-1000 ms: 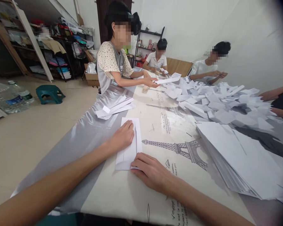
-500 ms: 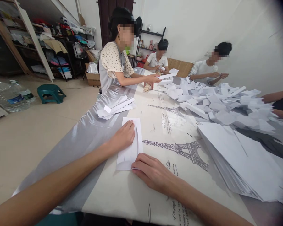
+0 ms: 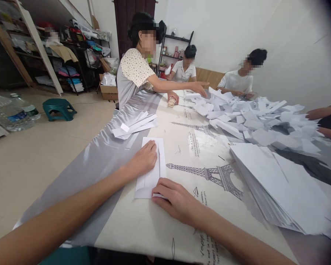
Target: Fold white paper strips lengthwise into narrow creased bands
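I see my left hand (image 3: 143,160) lying flat, palm down and fingers together, on a folded sheet of white paper (image 3: 151,173) that rests on the bench (image 3: 143,228) directly in front of me. My right hand (image 3: 176,200) sits at the near end of the same sheet, fingers spread open and pressing down on its lower corner, where a small edge of paper shows under the fingertips. Neither hand grips anything; both simply press on the sheet. The paper lies lengthwise away from me, its long flaps folded inward, just left of an Eiffel Tower print (image 3: 209,175) on the bench cover. To my right, a thick stack of flat white sheets (image 3: 281,184) stands well apart from my hands. Beyond it a loose heap of folded papers (image 3: 253,117) spreads across the far half of the bench. A small pile of folded pieces (image 3: 135,125) lies just past my sheet on the left. A person in a dotted top (image 3: 135,68) reaches an arm out over the heap; two more people sit at the far end.
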Demonstrator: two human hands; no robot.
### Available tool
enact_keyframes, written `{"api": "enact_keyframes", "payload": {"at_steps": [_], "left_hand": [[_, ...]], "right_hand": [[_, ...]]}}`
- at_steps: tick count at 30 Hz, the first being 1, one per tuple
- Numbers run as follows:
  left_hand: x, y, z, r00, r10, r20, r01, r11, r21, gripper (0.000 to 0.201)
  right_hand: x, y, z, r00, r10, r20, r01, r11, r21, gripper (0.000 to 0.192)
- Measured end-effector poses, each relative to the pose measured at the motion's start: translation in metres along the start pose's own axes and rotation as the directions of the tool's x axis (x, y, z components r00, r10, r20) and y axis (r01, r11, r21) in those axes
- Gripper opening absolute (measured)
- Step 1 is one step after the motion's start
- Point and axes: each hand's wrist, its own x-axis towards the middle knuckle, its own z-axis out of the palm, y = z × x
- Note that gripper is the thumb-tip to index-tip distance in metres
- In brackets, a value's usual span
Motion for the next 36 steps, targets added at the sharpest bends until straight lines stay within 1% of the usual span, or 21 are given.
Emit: {"api": "enact_keyframes", "payload": {"at_steps": [3,7,11,14,16,18,22,26,29,31,36], "left_hand": [[0.000,-0.001,0.001,1.000,0.008,0.000,-0.008,1.000,-0.001,0.034],[0.000,-0.001,0.001,1.000,-0.006,0.017,0.006,1.000,-0.030,0.035],[0.000,-0.001,-0.001,0.999,-0.037,0.022,0.038,0.997,-0.066,0.037],[0.001,0.000,-0.003,0.998,-0.046,0.031,0.048,0.997,-0.061,0.038],[0.001,0.001,-0.005,0.998,-0.043,0.042,0.045,0.997,-0.058,0.037],[0.000,0.001,-0.006,0.998,-0.041,0.050,0.043,0.997,-0.057,0.036],[0.000,0.002,-0.006,0.997,-0.051,0.062,0.055,0.997,-0.063,0.035],[0.001,0.001,-0.005,0.997,-0.039,0.066,0.043,0.997,-0.063,0.034],[0.001,0.000,-0.004,0.998,-0.037,0.057,0.040,0.997,-0.066,0.034],[0.001,0.000,-0.003,0.998,-0.042,0.047,0.045,0.997,-0.069,0.034],[0.002,0.001,-0.003,0.998,-0.040,0.042,0.042,0.997,-0.069,0.034]], "right_hand": [[0.002,-0.001,0.000,1.000,0.008,0.010,-0.007,0.999,-0.044,0.013],[0.005,-0.002,-0.002,0.998,0.044,0.049,-0.043,0.999,-0.031,0.012],[0.006,0.003,-0.007,0.996,0.079,0.041,-0.082,0.992,0.094,0.006],[0.003,0.009,-0.011,0.998,0.036,0.045,-0.044,0.980,0.192,0.005],[-0.001,0.013,-0.013,0.999,-0.002,0.035,-0.006,0.975,0.222,0.007],[-0.003,0.014,-0.013,1.000,-0.007,0.004,0.006,0.973,0.233,0.009],[-0.002,0.014,-0.012,0.999,0.043,-0.021,-0.037,0.968,0.250,0.012],[0.003,0.014,-0.015,0.994,0.111,0.009,-0.108,0.946,0.304,0.011],[0.005,0.014,-0.017,0.989,0.143,0.025,-0.143,0.929,0.340,0.006],[0.006,0.014,-0.016,0.987,0.158,0.017,-0.155,0.931,0.331,0.003],[0.007,0.010,-0.010,0.986,0.168,-0.023,-0.153,0.940,0.304,0.003]]}}
